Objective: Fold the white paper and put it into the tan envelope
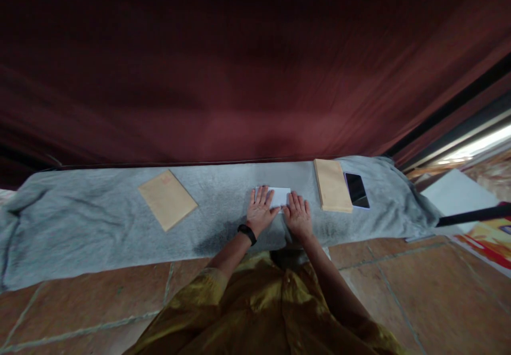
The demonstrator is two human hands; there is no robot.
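A small white sheet of paper lies on the grey cloth in front of me. My left hand, with a black band at the wrist, rests flat on its left part, fingers spread. On its right edge lies my right hand, fingers also spread and pointing away from me. The two thumbs are close together near the sheet's lower edge. Both hands cover parts of the paper, so whether it is folded cannot be made out.
A brown envelope lies to the left. To the right are a stack of brown envelopes and a dark phone. The grey cloth covers a narrow surface against a dark red fabric. A white box stands at far right.
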